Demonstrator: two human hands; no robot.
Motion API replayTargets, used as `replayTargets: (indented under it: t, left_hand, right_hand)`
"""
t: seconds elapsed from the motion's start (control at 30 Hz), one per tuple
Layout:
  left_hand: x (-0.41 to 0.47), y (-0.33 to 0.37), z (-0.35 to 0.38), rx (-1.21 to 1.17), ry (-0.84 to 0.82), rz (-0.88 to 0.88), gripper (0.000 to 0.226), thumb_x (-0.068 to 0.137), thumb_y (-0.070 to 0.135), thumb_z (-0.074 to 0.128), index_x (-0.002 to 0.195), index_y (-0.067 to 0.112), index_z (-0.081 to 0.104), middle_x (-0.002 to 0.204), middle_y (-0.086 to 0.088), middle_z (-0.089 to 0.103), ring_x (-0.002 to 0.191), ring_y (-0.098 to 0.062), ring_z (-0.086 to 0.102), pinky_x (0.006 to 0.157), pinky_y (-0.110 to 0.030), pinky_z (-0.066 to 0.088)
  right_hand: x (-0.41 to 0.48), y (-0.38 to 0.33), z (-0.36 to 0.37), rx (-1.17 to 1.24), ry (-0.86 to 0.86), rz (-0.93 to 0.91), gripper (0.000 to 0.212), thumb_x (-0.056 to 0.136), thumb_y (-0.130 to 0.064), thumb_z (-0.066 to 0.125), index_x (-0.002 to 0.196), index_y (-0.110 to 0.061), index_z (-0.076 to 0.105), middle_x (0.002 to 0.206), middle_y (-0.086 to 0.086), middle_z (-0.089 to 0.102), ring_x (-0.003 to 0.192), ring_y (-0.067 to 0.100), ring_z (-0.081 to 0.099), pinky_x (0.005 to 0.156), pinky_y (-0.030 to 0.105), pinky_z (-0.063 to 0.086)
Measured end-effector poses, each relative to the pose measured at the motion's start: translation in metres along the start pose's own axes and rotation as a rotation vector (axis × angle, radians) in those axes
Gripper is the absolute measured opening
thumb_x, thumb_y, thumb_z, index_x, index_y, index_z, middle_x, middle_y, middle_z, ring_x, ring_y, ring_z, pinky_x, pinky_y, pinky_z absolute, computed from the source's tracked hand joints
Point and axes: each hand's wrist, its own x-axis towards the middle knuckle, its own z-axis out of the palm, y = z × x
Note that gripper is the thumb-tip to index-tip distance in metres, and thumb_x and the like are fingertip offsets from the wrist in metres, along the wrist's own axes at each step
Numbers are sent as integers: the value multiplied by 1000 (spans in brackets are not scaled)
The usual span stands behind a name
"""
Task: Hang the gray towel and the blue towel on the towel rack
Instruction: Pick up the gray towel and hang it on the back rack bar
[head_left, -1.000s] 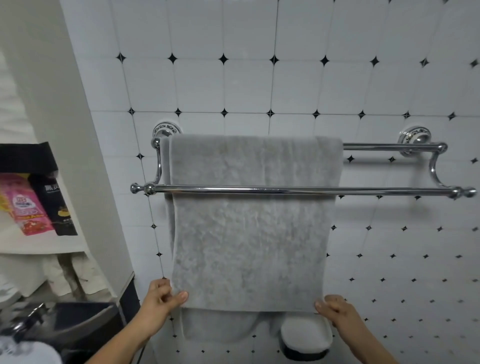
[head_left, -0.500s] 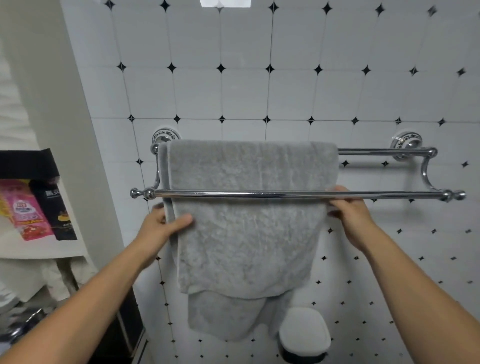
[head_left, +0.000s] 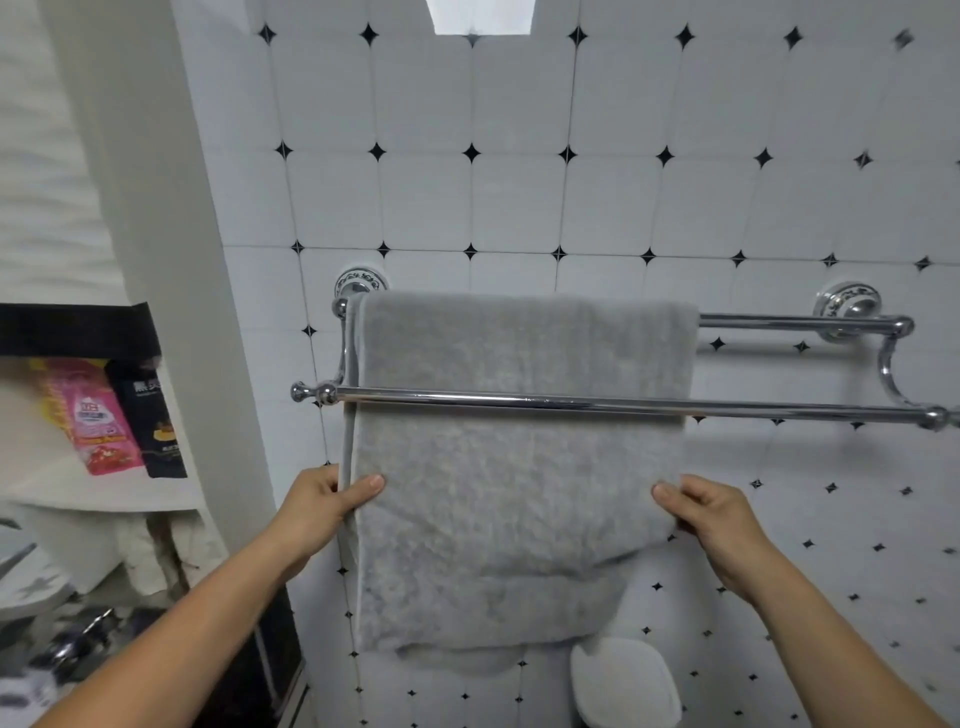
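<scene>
The gray towel (head_left: 519, 467) hangs folded over the rear bar of the chrome towel rack (head_left: 779, 410), on its left part, and drops behind the front bar. My left hand (head_left: 324, 501) pinches the towel's left edge below the front bar, thumb on the front face. My right hand (head_left: 706, 512) grips the right edge at the same height. The towel's back layer hangs a little lower than the front one. No blue towel is in view.
White tiled wall with black diamonds behind the rack. A white pillar stands at left, with a shelf holding a pink packet (head_left: 96, 415) and a black packet (head_left: 153, 421). A white-lidded bin (head_left: 623, 680) sits below the towel. A sink area lies at lower left.
Both hands rose from the towel's bottom corners to just under the front bar, then slid down to mid-height along its side edges. The view tilted up slightly.
</scene>
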Motion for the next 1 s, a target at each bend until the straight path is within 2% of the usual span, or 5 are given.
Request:
replayTargets:
  t: [0.37,0.53,0.73,0.87,1.0]
  left_hand:
    - [-13,-25,4,106,-124,-152,20,79,28,77,79,8,78,83,-5,79,77,-20,76,58,-15,54]
    - [-18,-3,8,120,-161,-182,14,81,24,76,85,11,77,84,3,79,75,-9,74,63,-16,57]
    - [-30,93,-16,574,-261,-189,45,80,50,72,78,5,68,71,-1,77,57,-12,69,51,-20,41]
    - [-29,170,-24,400,130,250,37,80,41,73,62,9,66,63,-5,74,40,-13,59,38,-14,35]
    - [-3,202,-4,568,319,328,28,77,37,72,66,10,70,61,-1,73,47,-14,64,47,-25,48]
  right_hand:
    - [-17,16,-14,-268,-61,88,48,73,-39,76,58,-11,40,64,8,29,62,18,31,68,34,29]
    - [-23,-6,-17,-408,-104,75,32,82,-27,74,67,0,64,61,6,60,60,12,57,59,17,43]
    - [-15,-104,-18,-403,439,-314,30,87,-37,67,63,-19,69,56,-2,69,47,4,58,58,17,48]
    - [-4,-162,-2,-795,581,-314,34,78,-59,55,67,-30,67,64,-13,68,70,16,62,71,36,51]
    - [19,-190,12,-764,295,-133,35,71,-55,70,76,-21,72,75,-4,69,74,19,60,67,34,47]
